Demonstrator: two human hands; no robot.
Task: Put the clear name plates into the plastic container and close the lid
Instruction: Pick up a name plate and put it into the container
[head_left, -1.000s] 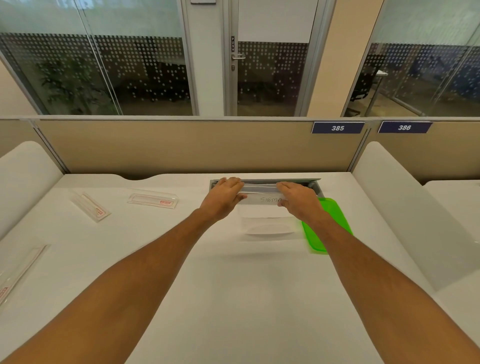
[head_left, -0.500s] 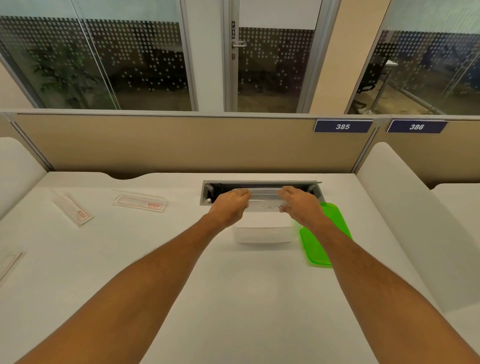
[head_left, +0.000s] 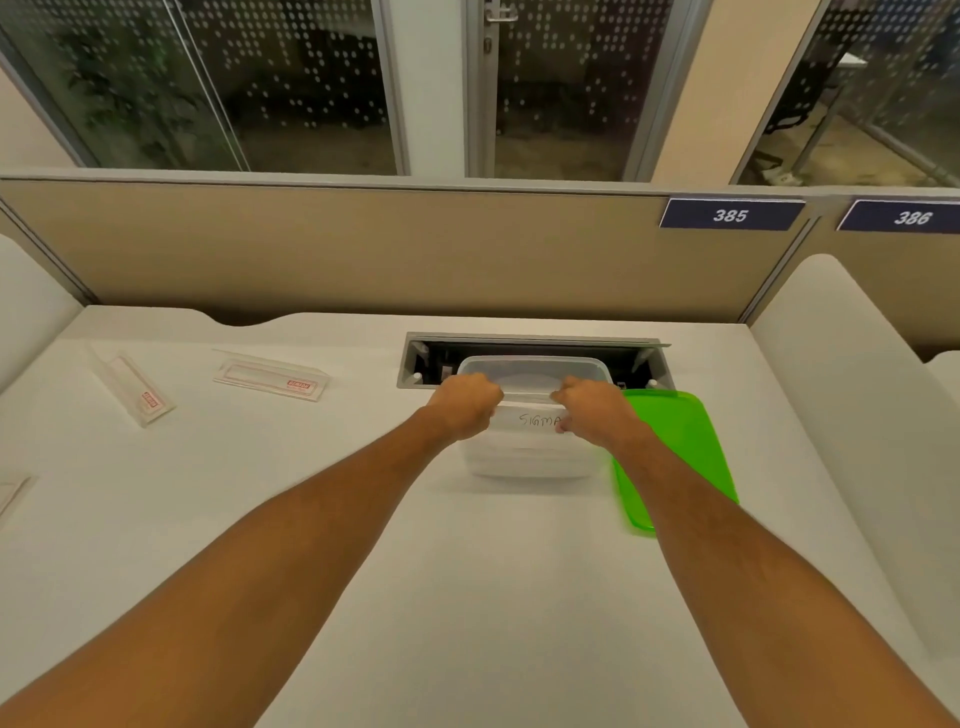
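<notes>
A clear plastic container (head_left: 530, 462) with "SIGMA" written on its front wall stands open at the back of the white desk. Its green lid (head_left: 680, 452) lies flat just to the right, touching it. My left hand (head_left: 465, 408) and my right hand (head_left: 592, 410) each pinch one end of a clear name plate (head_left: 527, 399), which sits level at the container's near rim. Two more clear name plates with red labels lie on the desk to the left: one (head_left: 272, 382) nearer the container, the other (head_left: 137, 392) further out.
A grey cable slot (head_left: 535, 345) is sunk into the desk right behind the container. Another clear plate (head_left: 10, 493) shows at the left edge. Beige partitions (head_left: 363, 249) close the back, and white side panels (head_left: 857, 389) flank the desk.
Both hands have come down and toward me with the plate, from over the cable slot to the container's near rim. The view has shifted closer.
</notes>
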